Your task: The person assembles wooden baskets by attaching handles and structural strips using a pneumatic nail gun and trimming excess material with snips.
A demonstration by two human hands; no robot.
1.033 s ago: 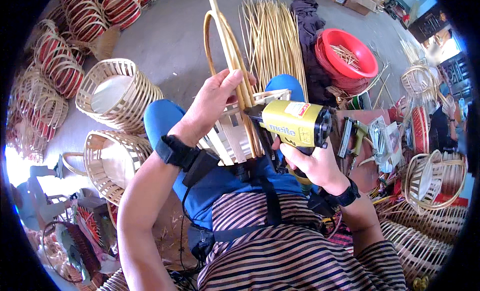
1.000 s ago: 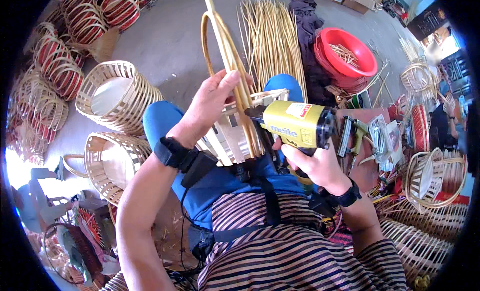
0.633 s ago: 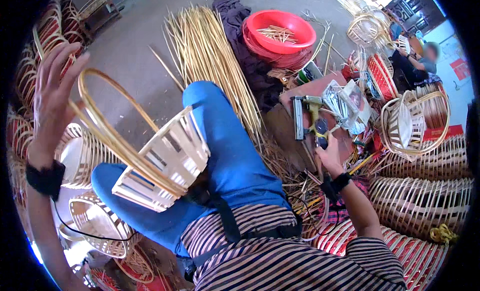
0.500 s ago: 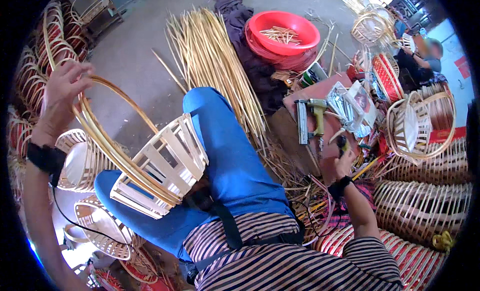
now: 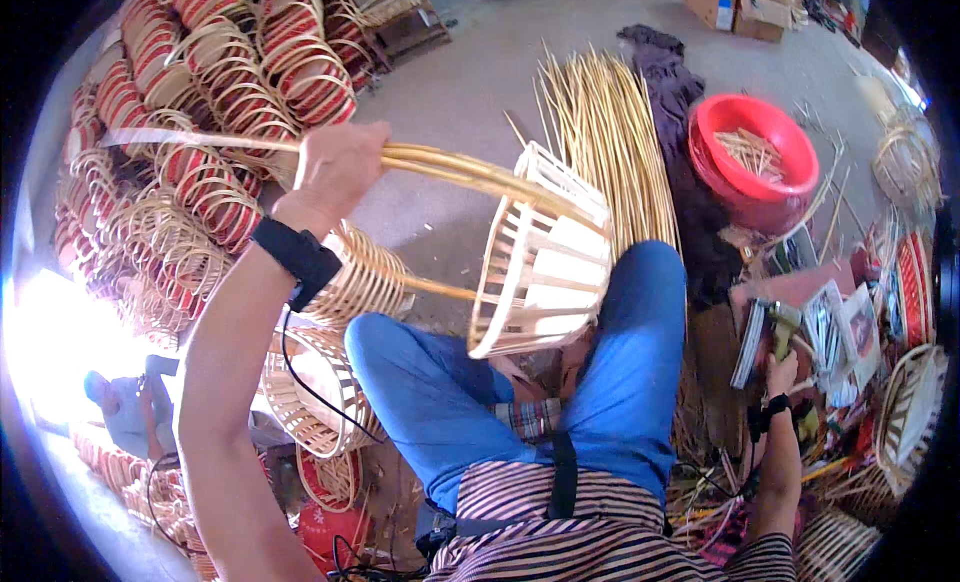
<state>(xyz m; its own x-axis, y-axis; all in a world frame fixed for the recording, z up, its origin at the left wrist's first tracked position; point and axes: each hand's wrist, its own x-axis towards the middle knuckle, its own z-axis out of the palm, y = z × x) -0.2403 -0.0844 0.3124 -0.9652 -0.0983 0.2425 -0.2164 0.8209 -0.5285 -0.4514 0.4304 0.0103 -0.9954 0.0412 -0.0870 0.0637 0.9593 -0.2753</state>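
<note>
My left hand (image 5: 338, 172) is closed around the bent bamboo handle strips (image 5: 450, 167) of a pale slatted basket (image 5: 545, 272). Tilted on its side, the basket hangs over the gap between my knees, and one long strip end sticks out past my fist to the left. On the right, my right hand (image 5: 782, 374) has its fingers wrapped about the olive grip of a nail gun (image 5: 770, 337). That tool lies on a reddish board (image 5: 800, 282) next to clear packets of metal staples (image 5: 825, 327).
A bundle of thin bamboo sticks (image 5: 610, 142) lies ahead, beside dark cloth (image 5: 672, 82) and a red basin (image 5: 755, 147) holding short sticks. Stacked red-and-tan baskets (image 5: 230, 92) fill the left. Another person (image 5: 130, 412) is at the far left. Finished-looking baskets (image 5: 310, 392) stand by my left knee.
The view has turned left. My left hand has swung the basket up off my lap and tipped it over. My right hand has gone from a dark object to the nail gun's grip.
</note>
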